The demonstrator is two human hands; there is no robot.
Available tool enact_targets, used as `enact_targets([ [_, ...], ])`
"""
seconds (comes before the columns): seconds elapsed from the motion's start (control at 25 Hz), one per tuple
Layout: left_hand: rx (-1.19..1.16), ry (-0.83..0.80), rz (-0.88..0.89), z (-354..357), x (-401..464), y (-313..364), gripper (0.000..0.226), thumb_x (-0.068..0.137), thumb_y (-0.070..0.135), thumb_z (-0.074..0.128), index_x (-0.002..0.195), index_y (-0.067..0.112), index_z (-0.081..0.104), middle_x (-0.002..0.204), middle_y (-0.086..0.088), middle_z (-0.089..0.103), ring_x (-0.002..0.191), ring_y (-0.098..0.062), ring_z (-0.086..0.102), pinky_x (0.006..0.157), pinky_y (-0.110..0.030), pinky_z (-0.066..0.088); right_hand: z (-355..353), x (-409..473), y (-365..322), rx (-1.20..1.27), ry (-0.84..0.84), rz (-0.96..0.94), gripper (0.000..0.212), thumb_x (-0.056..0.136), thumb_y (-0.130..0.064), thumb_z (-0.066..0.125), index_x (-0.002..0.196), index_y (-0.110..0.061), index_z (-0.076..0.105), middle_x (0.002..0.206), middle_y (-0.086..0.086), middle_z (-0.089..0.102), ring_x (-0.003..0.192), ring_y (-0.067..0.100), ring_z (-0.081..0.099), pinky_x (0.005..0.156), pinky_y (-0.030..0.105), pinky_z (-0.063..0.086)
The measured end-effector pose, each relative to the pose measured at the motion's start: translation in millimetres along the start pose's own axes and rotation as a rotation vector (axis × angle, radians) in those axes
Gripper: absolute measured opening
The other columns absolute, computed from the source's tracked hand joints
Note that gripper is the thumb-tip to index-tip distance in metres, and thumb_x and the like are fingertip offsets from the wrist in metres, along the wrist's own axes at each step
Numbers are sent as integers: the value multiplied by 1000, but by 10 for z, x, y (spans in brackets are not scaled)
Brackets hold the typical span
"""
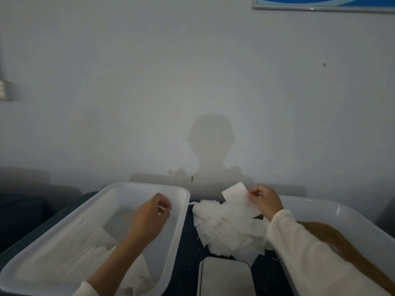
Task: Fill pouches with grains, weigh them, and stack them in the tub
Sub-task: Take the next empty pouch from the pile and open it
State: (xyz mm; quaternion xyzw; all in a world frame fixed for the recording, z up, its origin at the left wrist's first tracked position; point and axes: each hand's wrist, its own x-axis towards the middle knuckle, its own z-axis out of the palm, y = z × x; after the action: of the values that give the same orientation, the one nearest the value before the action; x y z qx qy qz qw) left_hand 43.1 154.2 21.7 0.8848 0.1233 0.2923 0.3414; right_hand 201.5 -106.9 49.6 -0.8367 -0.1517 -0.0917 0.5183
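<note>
Pouch pinched in right hand; left hand over tub.

Pouch pile and scale fill gap between tubs.

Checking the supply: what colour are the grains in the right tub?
Golden brown grains, seen in the head view.

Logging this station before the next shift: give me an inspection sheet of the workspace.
Surface: dark table, partly covered.
Job's things: left tub holds pale pouches; right tub holds brown grain; loose pile of empty pouches between them; scale at the near edge.
Clutter: small scraps around the pile.
Grippers: left hand pinches a small white piece above the left tub; right hand holds one pouch raised.
Cables: nothing seen.
Surroundings: plain wall, framed picture corner, wall switch.
</note>
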Motion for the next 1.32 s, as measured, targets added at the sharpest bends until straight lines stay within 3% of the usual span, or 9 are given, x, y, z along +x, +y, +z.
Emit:
enact_targets([
  [0.12, -177, -125, 102, 322, -97, 567, 11, 90, 20, 61, 95, 27, 55, 94, 17, 61, 88, 2, 58, 74, -11, 46, -502, -317, -132, 238, -95, -48, 14, 88, -3, 60, 75, -7, 60, 71, 7, 62, 67, 18, 56, 64, 29, 45],
  [0.28, -409, -290, 167, 823, -278, 1262, 31, 86, 35, 66, 113, 30, 52, 108, 22, 59, 100, 2, 57, 87, -22, 49, -1020, -829, 33, 374, -224, -58, 14, 87, -1, 57, 75, -7, 60, 65, -1, 61, 61, 9, 57, 56, 20, 45],
  [0.48, -496, -469, 288, 1476, -563, 1803, 9, 86, 33, 66, 87, 27, 61, 85, 9, 66, 75, -5, 60, 70, -23, 50, -1373, -1191, 500, 340, -165, 31, 12, 85, 7, 54, 78, 0, 60, 67, 3, 61, 63, 10, 55, 57, 17, 44],
  [0.6, -430, -474, 281, 1763, -645, 1917, 16, 86, 32, 67, 76, 29, 55, 74, 11, 60, 66, -3, 53, 63, -20, 45, -1450, -1249, 737, 253, -96, 103, 7, 88, -1, 57, 86, -4, 63, 76, 0, 67, 68, 10, 61, 60, 20, 46],
  [0.76, -426, -443, 183, 2030, -691, 1991, 22, 89, 25, 62, 74, 20, 47, 70, 8, 50, 62, -5, 44, 59, -15, 36, -1429, -1259, 864, 39, 177, 19, 10, 87, -16, 64, 83, -11, 57, 80, 0, 61, 74, 12, 58, 64, 18, 44],
  [0.84, -543, -527, 97, 2117, -703, 2006, 17, 91, 19, 59, 79, 10, 51, 75, -1, 49, 68, -12, 45, 64, -23, 38, -1388, -1234, 857, 116, 126, -24, 18, 89, -16, 61, 74, -8, 55, 67, 2, 54, 60, 13, 50, 58, 16, 42],
  [0.96, -685, -627, 80, 2174, -742, 2003, 23, 93, 19, 57, 91, -4, 59, 84, -9, 54, 76, -16, 50, 71, -28, 42, -1343, -1185, 813, 267, -77, -30, 21, 88, -15, 57, 72, -1, 55, 61, 5, 51, 58, 15, 50, 56, 21, 43],
  [1.16, -809, -702, 92, 2170, -782, 1971, 13, 96, 19, 53, 86, 13, 59, 82, 2, 59, 76, -7, 56, 71, -19, 45, -1340, -1148, 864, 432, -116, 31, 16, 89, -2, 54, 73, 1, 52, 54, -5, 56, 50, 3, 54, 48, 14, 44],
  [1.32, -880, -729, 108, 2168, -790, 1940, 15, 97, 21, 50, 90, 14, 62, 92, -6, 63, 86, -17, 61, 81, -29, 51, -1342, -1130, 896, 557, -95, 47, 18, 83, -11, 57, 80, 7, 54, 64, 8, 57, 58, 15, 55, 55, 23, 48],
])
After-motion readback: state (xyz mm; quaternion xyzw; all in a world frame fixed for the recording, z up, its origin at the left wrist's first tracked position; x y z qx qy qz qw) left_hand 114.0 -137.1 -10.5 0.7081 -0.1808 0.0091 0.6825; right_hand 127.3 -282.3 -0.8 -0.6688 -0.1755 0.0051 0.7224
